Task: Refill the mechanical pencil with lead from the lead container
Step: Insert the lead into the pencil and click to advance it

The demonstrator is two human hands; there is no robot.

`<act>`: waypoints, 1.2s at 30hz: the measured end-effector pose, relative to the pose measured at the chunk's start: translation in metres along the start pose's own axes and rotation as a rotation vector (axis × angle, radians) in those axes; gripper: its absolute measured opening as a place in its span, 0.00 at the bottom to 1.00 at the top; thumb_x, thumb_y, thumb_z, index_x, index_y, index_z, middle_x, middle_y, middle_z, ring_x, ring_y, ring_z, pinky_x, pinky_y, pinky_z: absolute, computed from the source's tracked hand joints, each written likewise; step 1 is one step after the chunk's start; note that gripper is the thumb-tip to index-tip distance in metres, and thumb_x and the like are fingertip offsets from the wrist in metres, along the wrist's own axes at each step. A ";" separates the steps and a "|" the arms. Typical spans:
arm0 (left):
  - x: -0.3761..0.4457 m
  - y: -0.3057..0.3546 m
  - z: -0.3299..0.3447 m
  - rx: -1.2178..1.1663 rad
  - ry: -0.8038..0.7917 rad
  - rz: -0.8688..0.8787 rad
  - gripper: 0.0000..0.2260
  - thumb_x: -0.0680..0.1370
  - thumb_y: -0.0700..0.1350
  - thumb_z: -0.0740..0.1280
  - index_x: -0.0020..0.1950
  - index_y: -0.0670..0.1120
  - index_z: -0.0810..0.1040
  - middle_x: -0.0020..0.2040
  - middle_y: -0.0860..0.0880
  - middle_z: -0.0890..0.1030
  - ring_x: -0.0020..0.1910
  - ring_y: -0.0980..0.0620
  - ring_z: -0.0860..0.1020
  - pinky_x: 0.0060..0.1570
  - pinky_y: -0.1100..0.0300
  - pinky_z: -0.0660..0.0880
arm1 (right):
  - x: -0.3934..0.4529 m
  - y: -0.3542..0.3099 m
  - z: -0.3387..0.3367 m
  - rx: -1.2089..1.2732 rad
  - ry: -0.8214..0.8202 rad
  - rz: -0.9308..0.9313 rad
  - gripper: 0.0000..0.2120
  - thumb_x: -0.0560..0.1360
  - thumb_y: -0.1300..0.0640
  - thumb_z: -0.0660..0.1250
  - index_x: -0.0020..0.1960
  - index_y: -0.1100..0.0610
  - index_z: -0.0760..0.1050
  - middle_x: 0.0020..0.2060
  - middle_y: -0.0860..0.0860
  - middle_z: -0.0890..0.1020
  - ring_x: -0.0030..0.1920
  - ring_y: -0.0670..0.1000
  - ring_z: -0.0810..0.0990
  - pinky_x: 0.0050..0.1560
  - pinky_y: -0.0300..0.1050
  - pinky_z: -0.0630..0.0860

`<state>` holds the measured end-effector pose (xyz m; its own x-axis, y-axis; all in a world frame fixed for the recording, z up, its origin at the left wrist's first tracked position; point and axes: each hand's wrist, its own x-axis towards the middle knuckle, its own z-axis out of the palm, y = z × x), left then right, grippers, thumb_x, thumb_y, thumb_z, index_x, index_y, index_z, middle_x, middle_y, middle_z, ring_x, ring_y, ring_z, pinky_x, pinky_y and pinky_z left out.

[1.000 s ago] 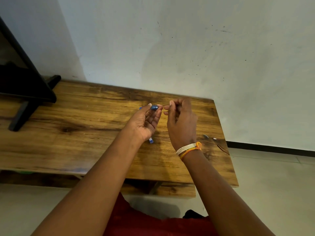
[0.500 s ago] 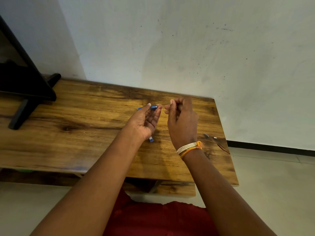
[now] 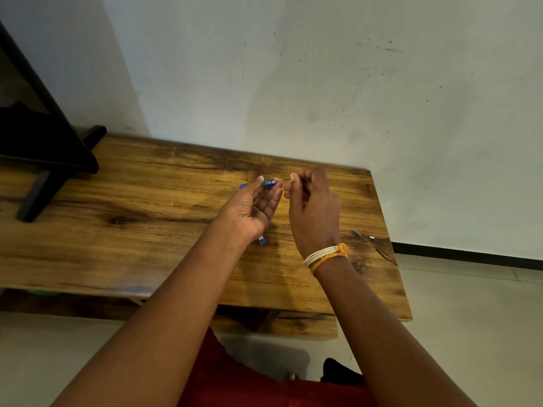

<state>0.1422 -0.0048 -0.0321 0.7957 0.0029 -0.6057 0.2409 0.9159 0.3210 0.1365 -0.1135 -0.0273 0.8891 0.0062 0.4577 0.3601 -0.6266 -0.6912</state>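
Observation:
My left hand (image 3: 255,207) pinches a blue mechanical pencil (image 3: 268,183) between thumb and fingers, its open end pointing right. A thin dark lead (image 3: 283,180) sticks out of that end. My right hand (image 3: 312,207) pinches the lead's other end between thumb and forefinger, just right of the pencil. A small blue lead container (image 3: 261,240) lies on the wooden table (image 3: 132,230), partly hidden under my left wrist.
Two small loose pieces, a grey one (image 3: 356,232) and a white-tipped one (image 3: 371,237), lie near the table's right edge. A black stand (image 3: 44,160) sits at the far left. A white wall runs behind the table.
My right hand has drawn slightly right of the pencil's end, so a short length of lead shows between the two hands. The left hand holds nearly still.

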 end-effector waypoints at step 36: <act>0.011 -0.075 0.018 0.381 -0.105 -0.125 0.05 0.78 0.38 0.65 0.46 0.36 0.77 0.34 0.40 0.84 0.33 0.49 0.84 0.38 0.59 0.81 | 0.023 0.118 -0.085 -0.505 -0.302 0.636 0.09 0.72 0.58 0.71 0.49 0.62 0.81 0.45 0.60 0.83 0.40 0.56 0.77 0.42 0.43 0.71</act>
<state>0.1427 -0.0808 -0.0497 0.7946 -0.1578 -0.5863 0.5124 0.6922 0.5082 0.1751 -0.2530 -0.0509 0.9418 -0.3013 -0.1493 -0.3362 -0.8520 -0.4014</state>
